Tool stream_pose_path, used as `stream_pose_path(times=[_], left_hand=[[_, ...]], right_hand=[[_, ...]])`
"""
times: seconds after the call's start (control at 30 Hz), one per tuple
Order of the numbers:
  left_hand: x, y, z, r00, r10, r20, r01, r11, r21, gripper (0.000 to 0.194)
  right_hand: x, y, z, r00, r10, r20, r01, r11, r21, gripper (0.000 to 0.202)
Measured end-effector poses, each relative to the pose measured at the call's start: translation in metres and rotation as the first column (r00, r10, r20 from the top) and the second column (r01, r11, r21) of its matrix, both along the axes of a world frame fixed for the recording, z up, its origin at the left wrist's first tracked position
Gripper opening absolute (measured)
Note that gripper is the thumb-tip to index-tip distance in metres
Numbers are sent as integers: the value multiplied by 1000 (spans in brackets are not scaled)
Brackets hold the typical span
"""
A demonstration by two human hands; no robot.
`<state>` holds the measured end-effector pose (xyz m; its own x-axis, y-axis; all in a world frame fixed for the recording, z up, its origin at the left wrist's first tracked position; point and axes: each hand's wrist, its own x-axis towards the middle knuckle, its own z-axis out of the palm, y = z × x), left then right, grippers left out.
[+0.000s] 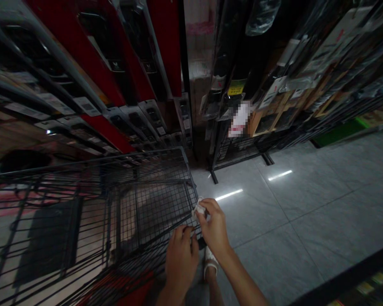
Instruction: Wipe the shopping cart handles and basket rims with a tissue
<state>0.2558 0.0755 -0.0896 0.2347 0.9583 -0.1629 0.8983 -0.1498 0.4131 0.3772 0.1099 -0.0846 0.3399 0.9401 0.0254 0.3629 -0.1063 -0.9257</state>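
Note:
My right hand (214, 227) pinches a crumpled white tissue (198, 208) between thumb and fingers, close to the corner of a black wire shopping cart (187, 170). Just left of it and lower, my left hand (181, 257) hovers by the cart's near side. Its fingers are loosely bent, with a gap between thumb and forefinger, and nothing shows in them. Whether the left hand touches the cart's wire I cannot tell. Inside the cart's left part a dark flat panel (47, 238) is visible.
Racks of packaged goods (140, 114) on red backing stand beyond the cart. To the right is a black display rack (234, 153) with bagged items and wooden frames (271, 117). Grey floor tiles (290, 204) lie below, with a foot in a white shoe (210, 259). A dark shelf edge (347, 276) crosses the lower right.

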Motion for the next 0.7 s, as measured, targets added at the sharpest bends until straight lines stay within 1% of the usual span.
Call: stream_pose_path(times=[0.07,0.17,0.37,0.47,0.53,0.63,0.7], left_hand=[[3,-1,1,999,9,-47,-9,1000,-6,31],[7,-1,4,994,9,-109,-11,1000,-15,34],[12,-3,4,984,-13,-180,6,999,-41,32],[12,-3,4,980,-22,-199,12,998,-54,33],[12,-2,3,978,-31,-207,19,998,-63,33],[11,-1,4,975,-47,-215,32,997,-74,32],[11,-1,5,973,-53,-225,37,996,-76,31]], right_hand=[[-1,-1,-1,1000,19,4,-19,1000,11,23],[0,-13,-1,1000,30,10,-30,999,17,24],[3,-55,1,999,25,23,-26,1000,12,24],[3,-78,2,999,44,20,-43,999,-15,24],[3,-88,3,998,60,11,-60,998,-29,24],[4,-90,4,998,56,11,-56,998,-1,23],[4,-80,2,999,38,27,-40,998,46,23]])
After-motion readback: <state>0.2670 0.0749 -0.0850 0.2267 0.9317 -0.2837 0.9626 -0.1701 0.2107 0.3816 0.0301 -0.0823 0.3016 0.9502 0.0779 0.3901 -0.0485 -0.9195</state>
